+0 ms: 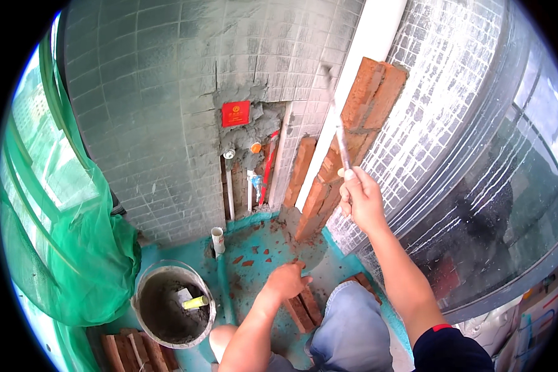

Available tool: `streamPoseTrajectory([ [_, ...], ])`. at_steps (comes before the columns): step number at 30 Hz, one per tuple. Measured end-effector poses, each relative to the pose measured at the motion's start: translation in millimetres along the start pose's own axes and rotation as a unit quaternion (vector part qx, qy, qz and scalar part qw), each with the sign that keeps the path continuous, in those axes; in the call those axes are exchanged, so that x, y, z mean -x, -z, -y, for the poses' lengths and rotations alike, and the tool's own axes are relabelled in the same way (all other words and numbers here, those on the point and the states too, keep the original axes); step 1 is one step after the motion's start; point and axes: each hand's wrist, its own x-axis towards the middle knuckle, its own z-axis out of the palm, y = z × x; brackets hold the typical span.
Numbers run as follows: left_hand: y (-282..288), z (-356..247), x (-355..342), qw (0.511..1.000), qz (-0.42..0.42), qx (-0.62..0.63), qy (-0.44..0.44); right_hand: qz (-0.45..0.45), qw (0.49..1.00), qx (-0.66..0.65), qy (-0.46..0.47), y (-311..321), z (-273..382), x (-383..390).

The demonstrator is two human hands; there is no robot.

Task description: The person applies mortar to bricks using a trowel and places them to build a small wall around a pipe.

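Observation:
My right hand grips a long metal tool by its lower end, its upper end blurred in front of a white vertical pipe. Brick pieces with mortar are stacked upright beside the pipe, forming a narrow column down to the floor. My left hand is low over the floor, fingers curled, just above loose red bricks; what it holds, if anything, is hidden.
A bucket of mortar with a yellow-handled tool, a pipe stub, green netting at left, more bricks. The tiled wall has exposed pipes and a red square. A glass panel stands at right.

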Motion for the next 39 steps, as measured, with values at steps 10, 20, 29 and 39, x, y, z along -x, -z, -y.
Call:
streamPoseTrajectory([
  [10, 21, -2, 9, 0.999, 0.028, -0.019, 0.019, -0.041, 0.984, -0.042, -0.168, -5, -91, -52],
  [20, 42, 16, 4, 0.997, 0.017, -0.030, 0.073, 0.128, 0.922, -0.182, -0.317, 16, -82, 120],
  [29, 46, 72, 31, 0.966, -0.220, -0.040, 0.131, 0.057, 0.538, -0.532, -0.651, 58, -184, 181],
  [39, 78, 46, 176, 0.846, -0.499, 0.187, 0.018, 0.117, 0.610, -0.561, -0.547, 104, -191, 162],
])
